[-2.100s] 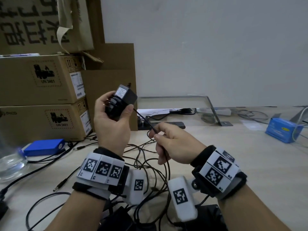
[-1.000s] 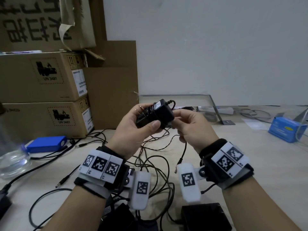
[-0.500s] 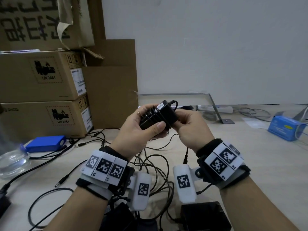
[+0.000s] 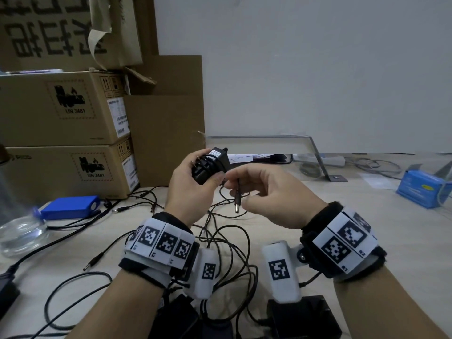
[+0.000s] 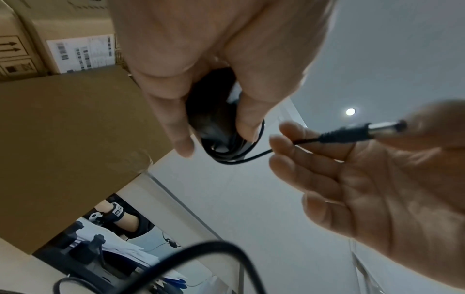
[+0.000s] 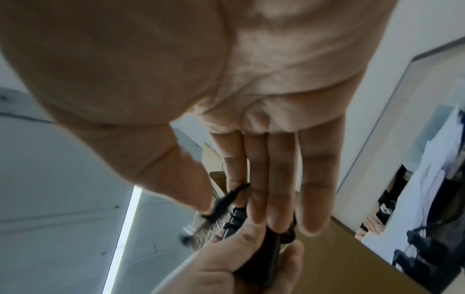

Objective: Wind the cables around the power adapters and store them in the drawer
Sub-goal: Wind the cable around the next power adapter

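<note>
My left hand [image 4: 190, 194] grips a black power adapter [image 4: 210, 165] above the table, its thin cable wound round the body in several turns. In the left wrist view the fingers and thumb curl round the adapter [image 5: 214, 119]. My right hand [image 4: 269, 189] is just right of it and pinches the loose cable end between thumb and forefinger, the barrel plug [image 4: 237, 204] hanging down. The plug [image 5: 365, 131] shows clearly beside the thumb; the other fingers stay straight. The right wrist view shows the same pinch on the plug [image 6: 216, 208]. No drawer is in view.
A tangle of loose black cables [image 4: 227, 243] lies on the table under my hands, with more black adapters [image 4: 303, 316] at the near edge. Cardboard boxes [image 4: 61, 106] stand at the left, by a blue box [image 4: 71, 206] and a clear bottle [image 4: 19, 231]. Another blue box [image 4: 420, 189] sits far right.
The cable has been wound round the adapter as the left hand lowered and turned it. My right hand has come off the adapter and now holds only the short plug end.
</note>
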